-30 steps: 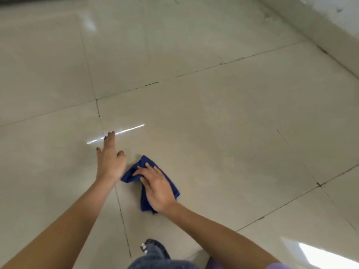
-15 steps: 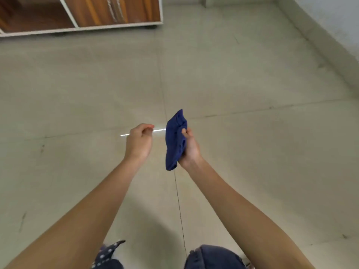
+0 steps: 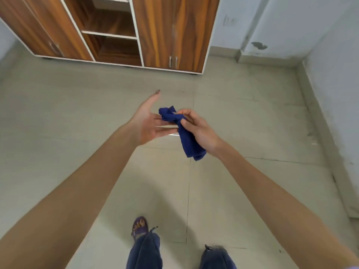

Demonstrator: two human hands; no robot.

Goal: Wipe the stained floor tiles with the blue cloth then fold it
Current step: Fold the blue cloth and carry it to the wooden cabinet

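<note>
The blue cloth [image 3: 186,138] hangs bunched in the air, well above the floor tiles [image 3: 242,123]. My right hand [image 3: 198,129] is shut on its upper part, with the lower end dangling below the hand. My left hand [image 3: 149,121] is held flat beside it, palm turned toward the cloth, fingers spread, fingertips touching or nearly touching the cloth's top corner. I stand upright; my feet and trouser legs show at the bottom edge.
A wooden cabinet [image 3: 171,33] with open shelves and closed doors stands against the far wall. A pale wall [image 3: 334,78] with a skirting runs along the right side. My sandalled foot [image 3: 139,228] rests on the tiles below my hands.
I have risen from crouching to standing. The cloth left the floor in my right hand. My left hand went from flat on the tile, to a fist, to spread beside the cloth.
</note>
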